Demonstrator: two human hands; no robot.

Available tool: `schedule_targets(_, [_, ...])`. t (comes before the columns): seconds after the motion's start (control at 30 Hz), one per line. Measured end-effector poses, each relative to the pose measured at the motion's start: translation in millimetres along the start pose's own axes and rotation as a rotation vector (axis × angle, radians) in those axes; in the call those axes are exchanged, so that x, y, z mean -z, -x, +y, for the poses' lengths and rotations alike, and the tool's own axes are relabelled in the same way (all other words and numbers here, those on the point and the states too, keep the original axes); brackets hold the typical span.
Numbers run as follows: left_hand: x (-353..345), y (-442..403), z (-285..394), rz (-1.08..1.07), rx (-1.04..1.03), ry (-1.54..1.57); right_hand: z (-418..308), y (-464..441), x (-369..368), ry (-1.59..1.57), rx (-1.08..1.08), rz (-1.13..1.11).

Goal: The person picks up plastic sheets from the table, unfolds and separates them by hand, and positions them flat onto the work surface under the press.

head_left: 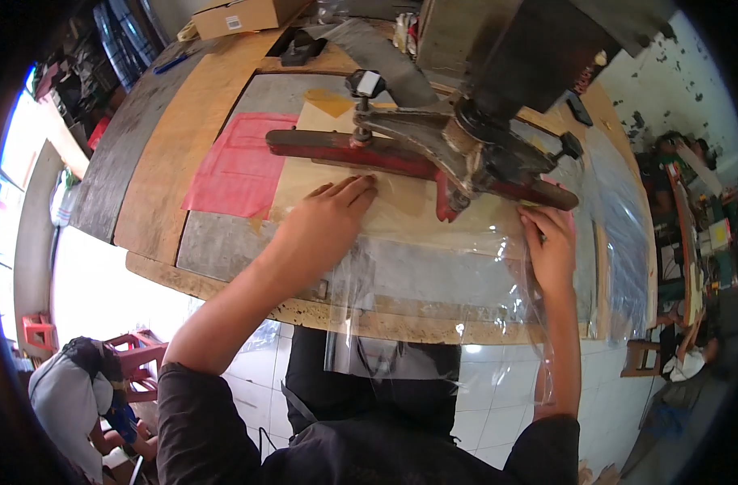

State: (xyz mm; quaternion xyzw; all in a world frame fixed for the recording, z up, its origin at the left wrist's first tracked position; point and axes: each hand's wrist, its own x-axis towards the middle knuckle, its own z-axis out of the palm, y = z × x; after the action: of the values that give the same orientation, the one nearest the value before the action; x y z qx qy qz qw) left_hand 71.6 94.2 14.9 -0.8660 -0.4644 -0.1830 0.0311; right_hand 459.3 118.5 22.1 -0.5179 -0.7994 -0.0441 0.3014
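My left hand lies with its fingers stretched out on a beige sheet, just below the red bar of a press. My right hand is at the right end of that bar, thumb and fingers closed on the edge of a clear plastic sheet. This sheet spreads over the table and hangs past its front edge toward my lap. The press head, with its long red-edged bar, stands over the beige sheet. A pink sheet sticks out on the left.
Folded clear plastic lies along the table's right side. A phone-like dark object and a cardboard box are toward the back. A blue pen-like item lies at left. Other people sit lower left and at far right.
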Motion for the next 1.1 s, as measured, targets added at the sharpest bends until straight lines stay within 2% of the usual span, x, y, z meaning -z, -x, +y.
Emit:
schedule_targets(0.17, [0.0,-0.5,-0.5,0.038,0.007,0.029,8.2,7.1,-3.5,-0.052,-0.055,0.0])
schedule_targets(0.47, [8.6,2.9,-1.0,-0.091,0.099,0.113,6.1,18.4,6.4,-0.073,-0.043,0.028])
schedule_targets(0.57, [13.3,17.9,0.9,-0.047,0.089,0.207,4.4,26.8,17.1,-0.117,-0.156,-0.02])
schedule_targets(0.63, [17.9,39.6,9.2,-0.03,0.111,0.302,7.6,42.3,21.1,-0.437,-0.285,-0.056])
schedule_targets(0.73, [24.5,73.0,30.3,0.106,0.141,0.354,-2.2,76.5,31.7,-0.453,-0.312,0.041])
schedule_targets(0.93, [25.1,95.5,44.8,0.218,0.3,0.45,-25.3,103.3,32.4,-0.446,-0.433,0.228])
schedule_targets(1.1, [23.2,93.9,49.8,0.285,0.374,0.458,-23.9,103.5,34.9,-0.416,-0.46,0.24])
